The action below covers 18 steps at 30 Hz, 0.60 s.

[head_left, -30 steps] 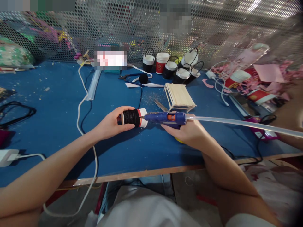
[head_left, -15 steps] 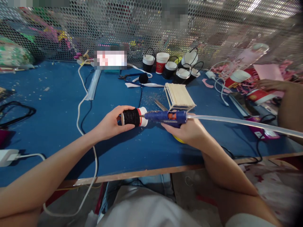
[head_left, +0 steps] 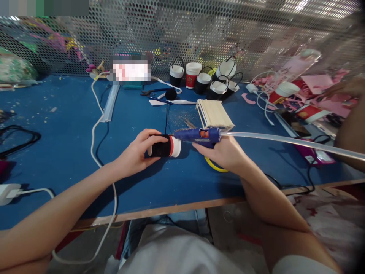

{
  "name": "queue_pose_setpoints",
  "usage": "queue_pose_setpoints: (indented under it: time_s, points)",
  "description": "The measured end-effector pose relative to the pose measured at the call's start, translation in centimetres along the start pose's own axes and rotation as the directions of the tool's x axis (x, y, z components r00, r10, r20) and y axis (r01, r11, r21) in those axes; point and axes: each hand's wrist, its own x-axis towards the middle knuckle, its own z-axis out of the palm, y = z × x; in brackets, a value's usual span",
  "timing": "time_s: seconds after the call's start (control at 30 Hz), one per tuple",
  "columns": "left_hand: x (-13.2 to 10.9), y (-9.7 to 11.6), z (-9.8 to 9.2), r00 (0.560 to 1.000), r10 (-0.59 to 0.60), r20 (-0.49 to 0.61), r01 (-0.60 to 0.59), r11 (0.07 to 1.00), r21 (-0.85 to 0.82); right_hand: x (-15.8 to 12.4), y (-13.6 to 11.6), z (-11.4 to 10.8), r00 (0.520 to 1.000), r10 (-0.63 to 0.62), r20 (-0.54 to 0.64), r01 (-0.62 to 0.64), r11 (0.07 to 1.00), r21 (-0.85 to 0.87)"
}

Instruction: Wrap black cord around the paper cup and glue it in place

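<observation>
My left hand (head_left: 145, 150) is wrapped round a paper cup (head_left: 176, 147) lying on its side, most of it covered in black yarn, with a red band and a white part bare at the right end. In my right hand (head_left: 226, 154) is a blue glue gun (head_left: 196, 136) with a long clear glue stick (head_left: 273, 140) running out of its back to the right. Its nozzle end is at the cup's upper edge beside the red band; whether it touches I cannot tell. A black strand (head_left: 166, 118) leads from the cup to a ball of black yarn (head_left: 171, 94).
Several black-wrapped cups with handles (head_left: 203, 83) stand at the back by a perforated metal screen (head_left: 159, 38). A small wooden-stick stand (head_left: 215, 114), scissors (head_left: 189, 123), pliers (head_left: 151, 92) and a yellow ring (head_left: 213, 165) lie nearby. A white cable (head_left: 94, 144) crosses the left. Another person's arm (head_left: 350, 121) is at right.
My left hand has turned the cup, and its fingers now reach further over the black yarn. The glue gun has shifted slightly up and left, to the cup's upper edge.
</observation>
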Motion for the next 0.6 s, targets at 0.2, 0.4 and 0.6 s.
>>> queue_pose_setpoints:
  time_s: [0.2,0.4,0.6]
  points:
    - [-0.2,-0.2,0.3,0.999,0.028,0.031,-0.03,0.999,0.04,0.5,-0.6,-0.2,0.999,0.0,0.05,-0.003,0.998,0.062]
    - [-0.2,-0.2,0.2,0.999,0.028,0.047,-0.03,0.999,0.033,0.8,-0.8,-0.8,0.996,0.026,0.087,-0.041,0.983,0.177]
    - [0.1,-0.3,-0.2,1.0,-0.012,0.0,0.012,0.999,-0.042,0.6,-1.1,-1.8,0.99,0.081,0.112,-0.099,0.98,0.175]
